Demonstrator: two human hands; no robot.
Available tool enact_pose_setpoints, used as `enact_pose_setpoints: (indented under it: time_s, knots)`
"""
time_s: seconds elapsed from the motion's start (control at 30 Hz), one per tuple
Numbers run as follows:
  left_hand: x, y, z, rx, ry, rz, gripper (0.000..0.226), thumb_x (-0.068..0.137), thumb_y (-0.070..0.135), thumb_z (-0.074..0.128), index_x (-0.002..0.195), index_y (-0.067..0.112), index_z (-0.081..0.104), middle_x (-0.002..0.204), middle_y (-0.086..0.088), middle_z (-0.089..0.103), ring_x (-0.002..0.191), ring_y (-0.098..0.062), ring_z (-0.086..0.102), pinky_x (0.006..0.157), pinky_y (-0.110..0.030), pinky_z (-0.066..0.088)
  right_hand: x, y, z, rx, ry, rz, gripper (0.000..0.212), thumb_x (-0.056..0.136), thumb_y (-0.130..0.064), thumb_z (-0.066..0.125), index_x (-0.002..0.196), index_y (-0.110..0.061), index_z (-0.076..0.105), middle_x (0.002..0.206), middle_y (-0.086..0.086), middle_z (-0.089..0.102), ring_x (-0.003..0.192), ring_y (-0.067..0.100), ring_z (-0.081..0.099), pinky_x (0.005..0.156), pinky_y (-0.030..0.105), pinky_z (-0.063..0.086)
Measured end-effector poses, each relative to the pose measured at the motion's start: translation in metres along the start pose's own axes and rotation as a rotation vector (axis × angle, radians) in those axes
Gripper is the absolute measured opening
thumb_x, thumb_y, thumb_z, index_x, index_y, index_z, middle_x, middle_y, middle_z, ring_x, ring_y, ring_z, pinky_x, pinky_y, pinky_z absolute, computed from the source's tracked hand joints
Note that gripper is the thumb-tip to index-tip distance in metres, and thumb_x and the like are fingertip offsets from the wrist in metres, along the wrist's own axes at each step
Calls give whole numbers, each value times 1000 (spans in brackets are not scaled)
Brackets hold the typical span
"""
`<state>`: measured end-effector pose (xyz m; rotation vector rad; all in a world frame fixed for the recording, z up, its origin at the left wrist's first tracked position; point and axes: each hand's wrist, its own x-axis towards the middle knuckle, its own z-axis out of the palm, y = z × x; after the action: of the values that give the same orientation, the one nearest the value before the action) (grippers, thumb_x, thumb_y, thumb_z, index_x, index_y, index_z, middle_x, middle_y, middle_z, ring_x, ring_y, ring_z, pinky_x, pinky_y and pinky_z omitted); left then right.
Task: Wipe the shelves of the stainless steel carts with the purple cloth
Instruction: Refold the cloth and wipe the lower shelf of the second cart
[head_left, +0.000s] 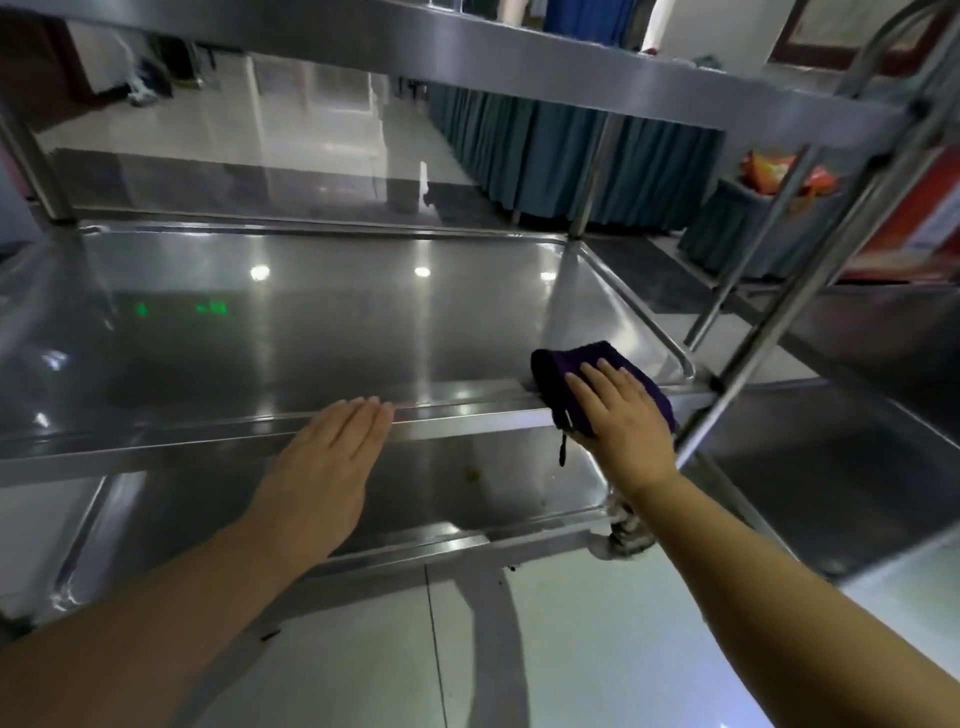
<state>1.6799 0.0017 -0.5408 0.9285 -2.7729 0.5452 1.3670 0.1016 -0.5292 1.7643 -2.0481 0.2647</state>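
Pressing the purple cloth (576, 371) flat against the front lip of the middle shelf (322, 332) with my right hand (621, 421), fingers straight and lying together on top of it, no pinching at all. The cloth sits at about 4 o'clock on that shelf, right by the near right corner, folded over the edge so part of it hangs down with a little dark tag (562, 451) dangling underneath. My left hand (332, 457) is flat too, fingers together and relaxed, tips touching the same front lip off at about 6 o'clock, well apart from the cloth and holding nothing. Steel is shiny enough that ceiling lights and some green glow bounce off the shelf surface. Below it the bottom shelf (467, 483) has a few small greenish specks near its right side. Top shelf (571, 57) runs across at 12 o'clock. A second cart (841, 457) stands just beside this one at 3 o'clock, and a table with a blue skirt (571, 161) is further back around 1 o'clock.
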Motion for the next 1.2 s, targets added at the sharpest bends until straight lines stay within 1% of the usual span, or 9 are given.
enact_pose_setpoints:
  time_s: [0.13, 0.2, 0.3, 0.47, 0.63, 0.73, 0.83, 1.0, 1.2]
  knots:
    - [5, 5, 6, -62, 83, -21, 88, 49, 4, 79, 128, -13, 45, 125, -30, 56, 111, -44, 57, 98, -54, 44, -11, 41, 1, 7, -2, 134, 61, 71, -11, 83, 126, 0, 59, 127, 24, 59, 123, 44, 51, 109, 53, 32]
    - [4, 4, 8, -42, 140, -27, 81, 56, 8, 75, 129, -12, 44, 127, -30, 55, 113, -43, 56, 108, -47, 33, -15, 55, 0, 2, -15, 201, 62, 77, -10, 77, 133, -1, 53, 136, 24, 52, 132, 43, 42, 114, 47, 21]
    - [3, 1, 16, -58, 206, -13, 65, 76, 18, 40, 134, -9, 36, 130, -29, 52, 116, -42, 52, 115, -39, 9, -18, 67, 4, -2, -29, 243, 63, 85, -10, 69, 142, -5, 43, 147, 21, 40, 142, 38, 27, 118, 43, 11]
    - [2, 2, 35, -59, 294, -6, 62, 81, 17, 39, 137, -8, 38, 134, -29, 49, 122, -41, 47, 114, -45, 18, -26, 50, 13, 47, -6, 419, 71, 90, 2, 57, 151, -17, 25, 160, 9, 16, 148, 26, 5, 119, 42, 11]
    - [6, -1, 47, -60, 418, 16, 61, 83, 18, 48, 137, -8, 38, 130, -28, 50, 120, -40, 48, 111, -46, 23, -51, 16, 14, 267, 220, 674, 63, 93, 3, 50, 148, -24, 34, 155, 2, 30, 142, 21, 27, 115, 39, 28]
    - [10, -3, 55, -53, 466, 23, 64, 81, 18, 56, 137, -8, 38, 129, -26, 51, 119, -39, 50, 109, -45, 27, -67, -19, 17, 492, 276, 842, 49, 95, -9, 54, 141, -24, 43, 128, 2, 57, 110, 18, 52, 92, 29, 40]
    - [13, -5, 61, -62, 525, 29, 61, 81, 17, 59, 134, -7, 43, 127, -25, 54, 117, -37, 53, 106, -44, 34, -84, -56, 21, 678, 158, 964, 46, 93, -6, 56, 135, -21, 48, 114, -5, 57, 103, 17, 55, 86, 30, 42]
    - [10, -12, 64, -55, 545, 61, 62, 80, 21, 60, 133, -7, 45, 128, -24, 55, 117, -36, 55, 104, -44, 36, -101, -104, 33, 1087, -179, 1194, 32, 94, -3, 56, 122, -17, 50, 113, 7, 64, 98, 21, 63, 85, 33, 50]
    - [13, -16, 77, -83, 658, 35, 53, 84, 12, 50, 133, -7, 44, 126, -24, 55, 115, -38, 55, 103, -42, 28, -121, -116, 69, 1070, -298, 1227, 32, 94, -7, 58, 123, -16, 50, 103, -1, 65, 91, 14, 64, 72, 21, 54]
